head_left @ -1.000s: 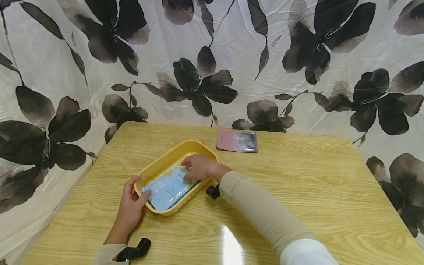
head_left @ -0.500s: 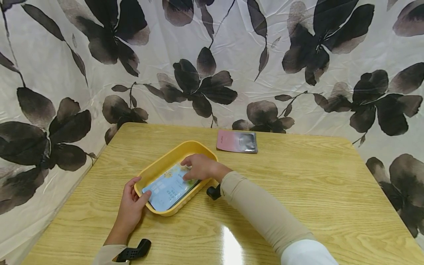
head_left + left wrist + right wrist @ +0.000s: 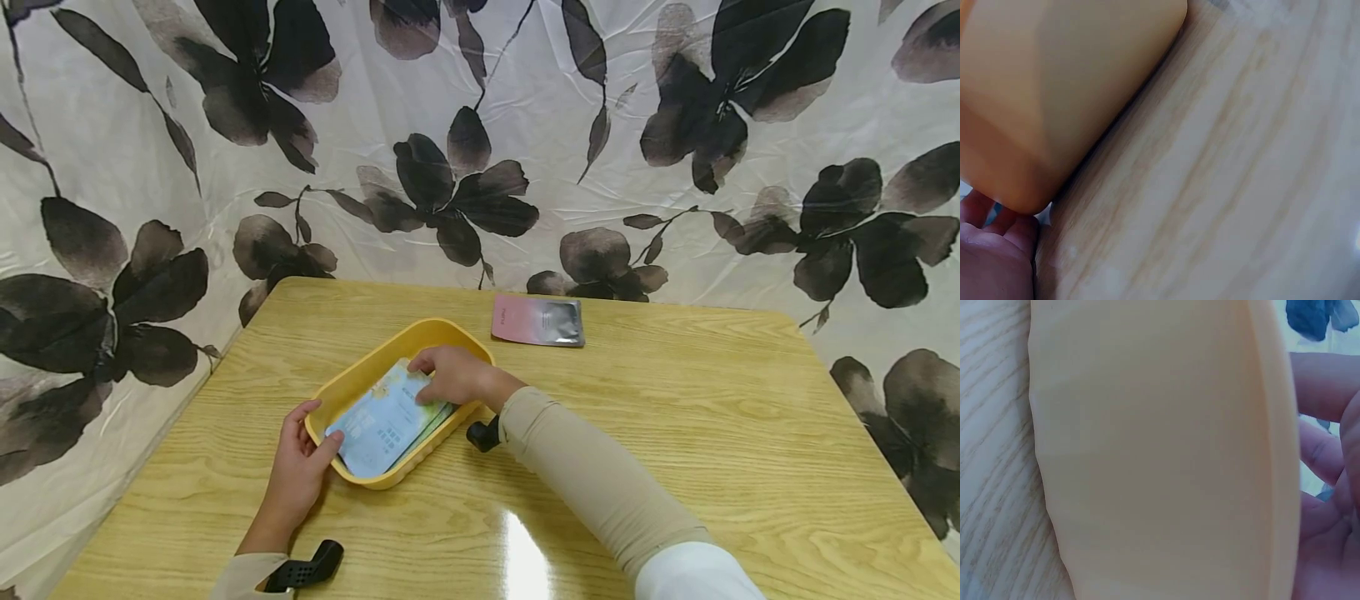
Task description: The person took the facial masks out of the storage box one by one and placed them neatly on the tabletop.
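Note:
A yellow plastic basket stands slantwise on the table in the head view. My left hand grips its near left end, thumb over the rim and fingers against the outside. Inside lies a light blue face mask packet with pale flowers, over another packet with a green edge. Reaching over the basket's right side, my right hand pinches the blue packet at its far end between thumb and fingers. The right wrist view is mostly the basket's outer wall, which hides the packets.
Behind the basket, toward the table's back edge, lies a pink and silver packet. The wood-grain table stretches off to the right. A floral curtain hangs along the back and left sides.
The blue packet has shifted and turned slightly under my right hand, uncovering the green edge of the packet beneath. The basket and my left hand have stayed in place.

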Demonstrator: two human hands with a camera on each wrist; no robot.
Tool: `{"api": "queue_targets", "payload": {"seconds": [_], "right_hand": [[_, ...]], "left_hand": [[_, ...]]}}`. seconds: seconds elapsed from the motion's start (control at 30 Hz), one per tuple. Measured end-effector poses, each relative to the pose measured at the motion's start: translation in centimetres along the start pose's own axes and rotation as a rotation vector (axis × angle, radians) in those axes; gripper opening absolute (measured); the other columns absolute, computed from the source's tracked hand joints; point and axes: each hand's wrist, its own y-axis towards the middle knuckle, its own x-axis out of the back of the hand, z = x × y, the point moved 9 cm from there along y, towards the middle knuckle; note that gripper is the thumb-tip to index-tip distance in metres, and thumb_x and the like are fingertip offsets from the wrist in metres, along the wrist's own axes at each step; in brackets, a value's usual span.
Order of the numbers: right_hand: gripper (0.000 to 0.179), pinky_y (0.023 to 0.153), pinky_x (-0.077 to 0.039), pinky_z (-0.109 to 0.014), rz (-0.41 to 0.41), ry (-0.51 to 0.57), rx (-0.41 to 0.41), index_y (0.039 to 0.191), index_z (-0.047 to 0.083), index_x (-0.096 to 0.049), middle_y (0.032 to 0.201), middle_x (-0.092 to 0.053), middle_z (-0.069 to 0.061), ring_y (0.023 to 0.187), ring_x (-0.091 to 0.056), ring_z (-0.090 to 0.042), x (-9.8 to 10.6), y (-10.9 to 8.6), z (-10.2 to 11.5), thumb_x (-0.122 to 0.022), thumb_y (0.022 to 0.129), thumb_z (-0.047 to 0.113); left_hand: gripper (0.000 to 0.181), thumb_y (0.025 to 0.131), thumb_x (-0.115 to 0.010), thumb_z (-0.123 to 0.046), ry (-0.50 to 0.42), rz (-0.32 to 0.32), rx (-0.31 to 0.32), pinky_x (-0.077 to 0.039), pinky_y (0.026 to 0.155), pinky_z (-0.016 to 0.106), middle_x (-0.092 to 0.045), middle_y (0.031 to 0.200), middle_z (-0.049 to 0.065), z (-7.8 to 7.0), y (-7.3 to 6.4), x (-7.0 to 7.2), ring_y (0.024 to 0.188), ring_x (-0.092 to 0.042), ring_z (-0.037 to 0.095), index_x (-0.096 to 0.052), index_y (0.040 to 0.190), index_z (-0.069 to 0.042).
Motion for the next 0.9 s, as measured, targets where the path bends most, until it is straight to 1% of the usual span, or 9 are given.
{"api": "queue_targets", "payload": {"seconds": [0.13, 0.2, 0.33, 0.4, 0.5, 0.57, 0.67, 0.77, 0.9], "right_hand": [[0.047, 0.089, -0.048, -0.028, -0.004, 0.016, -0.006, 0.137, 0.016, -0.060, 0.128, -0.059, -0.008, 0.117, -0.055, -0.020, 0.0, 0.0, -0.1, -0.075, 0.092, 0.014], [0.046, 0.087, -0.048, -0.028, -0.006, 0.025, -0.002, 0.137, 0.016, -0.060, 0.128, -0.058, -0.008, 0.116, -0.054, -0.020, 0.1, 0.0, -0.1, -0.073, 0.093, 0.011], [0.040, 0.095, -0.046, -0.030, -0.018, 0.036, 0.013, 0.134, 0.013, -0.062, 0.131, -0.058, -0.008, 0.120, -0.052, -0.020, 0.3, -0.1, 0.0, -0.068, 0.096, 0.007], [0.035, 0.098, -0.044, -0.030, -0.027, 0.031, 0.017, 0.131, 0.012, -0.065, 0.130, -0.059, -0.006, 0.119, -0.053, -0.019, 0.6, -0.1, 0.0, -0.067, 0.096, 0.006], [0.031, 0.098, -0.044, -0.030, -0.042, 0.005, 0.025, 0.126, 0.012, -0.068, 0.127, -0.062, -0.005, 0.115, -0.054, -0.018, 1.0, -0.2, -0.1, -0.066, 0.096, 0.006], [0.029, 0.097, -0.045, -0.030, -0.058, -0.023, 0.024, 0.125, 0.013, -0.069, 0.126, -0.064, -0.003, 0.116, -0.055, -0.018, 1.3, -0.3, -0.2, -0.065, 0.097, 0.007], [0.029, 0.099, -0.045, -0.031, -0.080, -0.071, 0.009, 0.126, 0.014, -0.070, 0.127, -0.065, 0.000, 0.120, -0.056, -0.017, 1.9, -0.7, -0.3, -0.065, 0.097, 0.010], [0.031, 0.098, -0.045, -0.031, -0.096, -0.094, -0.014, 0.128, 0.016, -0.069, 0.130, -0.065, 0.002, 0.121, -0.056, -0.017, 2.3, -1.1, -0.4, -0.065, 0.097, 0.012], [0.034, 0.100, -0.045, -0.031, -0.102, -0.074, 0.010, 0.131, 0.016, -0.068, 0.132, -0.064, 0.000, 0.123, -0.055, -0.018, 2.6, -1.4, -0.2, -0.065, 0.097, 0.011]], "left_hand": [[0.056, 0.103, -0.050, 0.001, -0.005, 0.006, -0.009, -0.044, 0.089, 0.011, -0.028, 0.144, 0.031, 0.0, 0.0, 0.0, 0.118, -0.046, 0.009, -0.016, 0.147, 0.006], [0.056, 0.103, -0.049, 0.001, -0.004, 0.008, -0.012, -0.044, 0.088, 0.011, -0.028, 0.144, 0.031, 0.0, -0.1, 0.0, 0.117, -0.046, 0.008, -0.016, 0.147, 0.006], [0.056, 0.103, -0.049, 0.000, 0.003, 0.011, -0.012, -0.044, 0.088, 0.011, -0.027, 0.145, 0.031, -0.1, -0.1, 0.0, 0.118, -0.046, 0.008, -0.016, 0.148, 0.006], [0.056, 0.104, -0.049, 0.000, 0.009, 0.014, -0.008, -0.044, 0.088, 0.010, -0.027, 0.145, 0.032, -0.1, -0.1, -0.1, 0.118, -0.045, 0.008, -0.015, 0.148, 0.005], [0.057, 0.104, -0.049, 0.000, 0.013, 0.017, -0.001, -0.044, 0.088, 0.010, -0.026, 0.146, 0.032, -0.1, -0.1, -0.1, 0.119, -0.044, 0.009, -0.015, 0.149, 0.005], [0.057, 0.104, -0.049, -0.001, 0.018, 0.018, 0.005, -0.043, 0.088, 0.010, -0.026, 0.147, 0.032, -0.1, -0.1, -0.2, 0.120, -0.043, 0.009, -0.015, 0.149, 0.005], [0.057, 0.104, -0.049, -0.001, 0.025, 0.020, 0.013, -0.043, 0.088, 0.010, -0.025, 0.148, 0.032, 0.0, 0.0, -0.2, 0.121, -0.041, 0.011, -0.015, 0.150, 0.004], [0.058, 0.104, -0.049, -0.001, 0.028, 0.017, 0.018, -0.044, 0.087, 0.010, -0.025, 0.148, 0.032, 0.0, 0.0, -0.1, 0.121, -0.041, 0.012, -0.015, 0.150, 0.003], [0.058, 0.104, -0.049, -0.001, 0.023, 0.010, 0.022, -0.044, 0.087, 0.010, -0.026, 0.148, 0.031, 0.0, 0.0, -0.1, 0.120, -0.043, 0.011, -0.015, 0.150, 0.004]]}}
